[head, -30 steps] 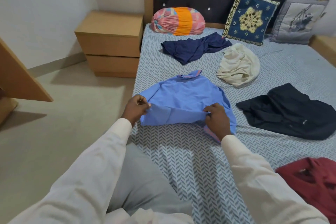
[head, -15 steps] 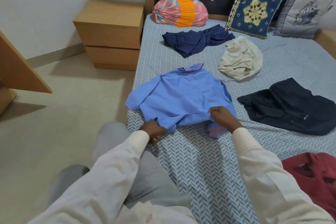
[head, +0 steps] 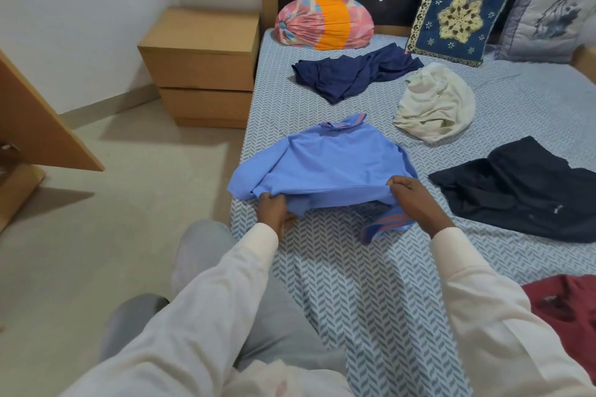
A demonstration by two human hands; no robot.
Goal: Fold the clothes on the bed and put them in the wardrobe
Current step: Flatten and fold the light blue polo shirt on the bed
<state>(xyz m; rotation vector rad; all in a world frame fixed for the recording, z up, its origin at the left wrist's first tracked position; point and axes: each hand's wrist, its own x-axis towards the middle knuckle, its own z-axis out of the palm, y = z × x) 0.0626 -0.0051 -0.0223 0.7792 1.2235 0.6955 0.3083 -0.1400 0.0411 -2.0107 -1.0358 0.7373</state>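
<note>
A light blue shirt point(head: 325, 164) lies on the patterned bed point(head: 354, 284) near its left edge, collar pointing to the headboard. My left hand point(head: 274, 209) grips the shirt's near left hem. My right hand point(head: 416, 203) pinches the near right hem and holds it raised off the sheet. A striped cuff hangs below between my hands. Further back lie a navy garment point(head: 351, 74) and a cream garment point(head: 435, 103). On the right side of the bed is a black garment point(head: 522, 190), and a maroon garment point(head: 567, 309) sits at the lower right.
A wooden bedside cabinet point(head: 203, 64) stands left of the bed. A slanted wooden panel point(head: 35, 126) juts in at the far left over the bare floor. A pink-orange bolster point(head: 322, 22) and two cushions point(head: 461, 13) lean on the dark headboard.
Both hands have shifted along the blue shirt's near edge and lifted it, so the hem now stands off the sheet and the striped cuff shows more.
</note>
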